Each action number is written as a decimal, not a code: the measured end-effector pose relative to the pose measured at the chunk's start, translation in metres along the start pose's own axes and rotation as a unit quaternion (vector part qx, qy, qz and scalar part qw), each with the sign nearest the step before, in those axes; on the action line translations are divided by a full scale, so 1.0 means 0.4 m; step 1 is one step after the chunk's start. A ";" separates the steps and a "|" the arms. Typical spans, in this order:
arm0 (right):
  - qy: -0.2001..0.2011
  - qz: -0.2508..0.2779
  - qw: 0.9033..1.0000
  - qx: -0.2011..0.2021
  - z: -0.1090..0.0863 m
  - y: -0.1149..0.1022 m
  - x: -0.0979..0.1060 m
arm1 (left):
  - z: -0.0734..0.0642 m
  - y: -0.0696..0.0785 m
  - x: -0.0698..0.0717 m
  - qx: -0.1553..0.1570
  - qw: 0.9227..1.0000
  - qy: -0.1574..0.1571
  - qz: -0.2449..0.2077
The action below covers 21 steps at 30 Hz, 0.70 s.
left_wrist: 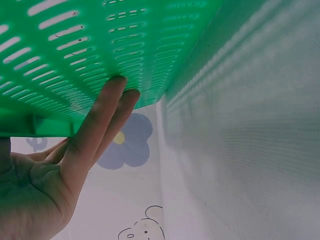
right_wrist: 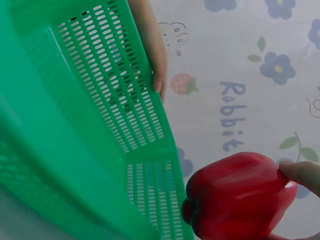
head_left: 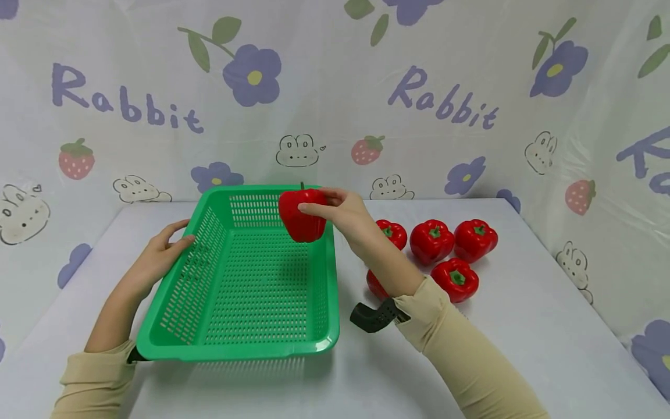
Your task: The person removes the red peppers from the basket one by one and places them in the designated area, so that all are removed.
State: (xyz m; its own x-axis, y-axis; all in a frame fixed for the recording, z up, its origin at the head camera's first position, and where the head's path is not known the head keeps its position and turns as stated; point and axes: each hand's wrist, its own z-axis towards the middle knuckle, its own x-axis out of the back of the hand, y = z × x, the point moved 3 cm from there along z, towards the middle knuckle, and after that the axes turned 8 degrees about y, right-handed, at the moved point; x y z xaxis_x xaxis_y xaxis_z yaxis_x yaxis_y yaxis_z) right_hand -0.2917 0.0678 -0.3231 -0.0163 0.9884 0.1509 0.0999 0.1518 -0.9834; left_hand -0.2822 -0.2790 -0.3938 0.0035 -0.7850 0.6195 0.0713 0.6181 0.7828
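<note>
A red bell pepper (head_left: 302,216) hangs over the right side of a green plastic basket (head_left: 238,351), stem up. My right hand (head_left: 345,214) pinches it between thumb and fingers. The right wrist view shows the same pepper (right_wrist: 240,195) with a fingertip on one end. At the basket's left side, my left hand (head_left: 159,256) holds the rim. In the left wrist view the fingers (left_wrist: 102,112) of that hand lie along the slotted outer wall. No pepper shows on the basket's visible floor.
Several more red peppers (head_left: 431,241) stand on the white tabletop (head_left: 528,326) right of the basket, one partly behind my right forearm. A printed curtain (head_left: 335,70) closes off the back and right sides. A black wrist mount (head_left: 374,316) sticks out from my right cuff.
</note>
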 end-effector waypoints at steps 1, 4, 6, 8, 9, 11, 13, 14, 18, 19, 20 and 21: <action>0.001 -0.002 1.000 0.001 -0.005 0.001 0.012 | 0.000 -0.001 -0.001 0.000 1.000 0.002 0.002; 0.015 -0.020 1.000 -0.002 -0.015 0.008 0.052 | 0.001 -0.003 -0.004 -0.001 1.000 0.002 0.006; 0.028 -0.028 0.999 -0.006 -0.018 0.014 0.079 | 0.002 -0.003 -0.005 -0.003 1.000 0.000 0.006; 0.039 -0.034 0.999 -0.010 -0.020 0.021 0.107 | 0.003 -0.003 -0.002 -0.003 1.000 -0.001 0.004; 0.044 -0.033 0.998 -0.013 -0.020 0.025 0.120 | 0.004 -0.002 0.000 -0.004 1.000 -0.002 0.002; 0.051 -0.026 0.998 -0.017 -0.022 0.033 0.145 | 0.004 -0.001 0.004 -0.004 1.000 -0.003 -0.004; 0.059 -0.023 0.998 -0.022 -0.023 0.041 0.169 | 0.004 0.000 0.006 -0.003 1.000 -0.004 -0.011; 0.063 -0.020 0.997 -0.027 -0.024 0.046 0.181 | 0.003 0.001 0.006 -0.002 1.000 -0.006 -0.015; 0.079 -0.022 0.996 -0.040 -0.032 0.064 0.227 | 0.001 0.001 0.004 0.001 1.000 -0.008 -0.027; 0.083 -0.024 0.995 -0.041 -0.035 0.069 0.239 | 0.001 0.001 0.004 0.001 1.000 -0.008 -0.028; 0.087 -0.026 0.995 -0.043 -0.039 0.073 0.252 | 0.001 0.001 0.003 0.003 0.999 -0.008 -0.031; 0.091 -0.030 0.994 -0.042 -0.043 0.078 0.266 | 0.000 0.001 0.002 0.004 0.999 -0.008 -0.034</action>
State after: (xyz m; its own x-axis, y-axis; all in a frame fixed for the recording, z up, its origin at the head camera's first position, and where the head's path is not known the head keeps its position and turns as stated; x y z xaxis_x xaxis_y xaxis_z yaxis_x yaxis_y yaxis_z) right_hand -0.2731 0.1777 -0.3360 0.1554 0.9603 0.2317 0.1875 0.2016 -0.9613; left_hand -0.2824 -0.2793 -0.3928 -0.0172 -0.8248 0.5652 0.0633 0.5632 0.8239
